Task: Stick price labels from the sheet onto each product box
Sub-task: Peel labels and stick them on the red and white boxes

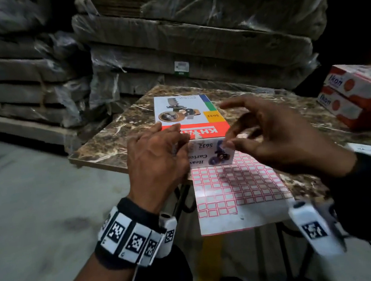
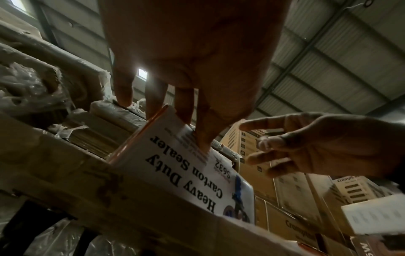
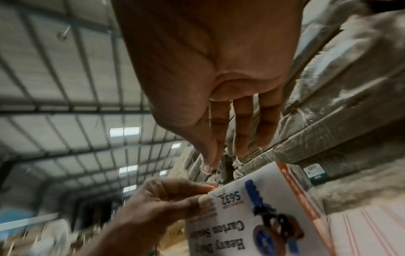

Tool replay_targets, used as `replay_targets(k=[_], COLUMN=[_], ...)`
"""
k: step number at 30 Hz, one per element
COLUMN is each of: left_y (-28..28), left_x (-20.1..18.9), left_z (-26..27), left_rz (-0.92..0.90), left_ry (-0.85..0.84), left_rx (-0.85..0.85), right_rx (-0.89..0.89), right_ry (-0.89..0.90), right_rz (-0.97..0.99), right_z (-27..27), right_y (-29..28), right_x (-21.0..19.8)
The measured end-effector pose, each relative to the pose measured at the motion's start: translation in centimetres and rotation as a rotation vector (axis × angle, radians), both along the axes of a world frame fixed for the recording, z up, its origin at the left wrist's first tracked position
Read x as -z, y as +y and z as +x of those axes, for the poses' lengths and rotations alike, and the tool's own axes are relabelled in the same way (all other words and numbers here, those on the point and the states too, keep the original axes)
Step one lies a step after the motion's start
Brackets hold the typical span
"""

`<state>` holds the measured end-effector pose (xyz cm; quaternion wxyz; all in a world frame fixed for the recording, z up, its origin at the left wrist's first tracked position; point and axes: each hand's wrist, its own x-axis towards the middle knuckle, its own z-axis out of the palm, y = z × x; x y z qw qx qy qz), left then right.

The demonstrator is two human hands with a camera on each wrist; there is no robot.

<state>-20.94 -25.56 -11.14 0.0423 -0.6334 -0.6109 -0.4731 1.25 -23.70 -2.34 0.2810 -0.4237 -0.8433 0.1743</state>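
At frame centre the product box (image 1: pixel 191 117) is steadied by the left hand (image 1: pixel 157 159); a small label (image 3: pixel 206 167), apparently pinched in the right hand (image 1: pixel 277 136), is judged ready for pressing onto it.

bare marble tabletop (image 1: pixel 116 138) left of box (image 1: pixel 188 110), red cartons (image 1: pixel 357 94) far right

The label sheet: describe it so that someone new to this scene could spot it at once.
Find the marble table in front of the wrapped stacks. At its near edge, a white box marked S632 lies under both hands; the label sheet lies flat just in front of it, overhanging the table's edge. It is the only paper gridded with small red-bordered rectangles, unlike the picture-printed boxes around it.
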Motion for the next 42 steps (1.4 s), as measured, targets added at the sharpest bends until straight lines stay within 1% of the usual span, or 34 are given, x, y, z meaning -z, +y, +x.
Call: replay_targets(k=[4, 7, 9, 12, 20, 29, 33, 37, 39, 42], left_y=[0.2, 0.1, 0.0, 0.2, 1.1, 0.3, 0.1, 0.3, 0.2, 0.1], left_x=[-0.2, -0.6, -0.8, -0.5, 0.1, -0.4, -0.6, -0.5, -0.4, -0.2], left_z=[-0.3, -0.2, 0.0, -0.1, -0.3, -0.5, -0.5, -0.4, -0.4, -0.5], left_rz=[-0.015, -0.029, -0.029, -0.057, -0.096, -0.132, -0.143, -0.140, -0.133, -0.134], left_ry=[-0.022, -0.044, -0.059, -0.068, -0.065, -0.091, -0.099, -0.093, -0.099, -0.081], left_rx=[0.005, -0.001, -0.012, -0.034, -0.062, -0.023, -0.025, -0.026, -0.016, -0.010], right_rx=[-0.123, -0.182, -0.226, -0.252, -0.239, -0.199, -0.215, -0.245, -0.212, -0.110], right_ry=[-0.300, -0.495, -0.552, -0.588, -0.551, -0.601, -0.562, -0.468, -0.349, -0.108], right_rz=[0.103, 0.257, 0.329, 0.402, 0.368, 0.452, 0.439, 0.334, 0.258, 0.116], right_z=[-2.4, -3.9, -4.5, -5.3, -5.7, -5.9, -5.7, -5.1, -4.2, -2.7], right_y=[2.2, 2.9, 3.0, 3.4, 4.5, 4.5, 4.2, 4.2, 4.1, 4.3], right_x=[-1.7, -1.8, -1.6, -1.3, -1.4, -1.3, -1.3, -1.4, -1.3, -0.4])
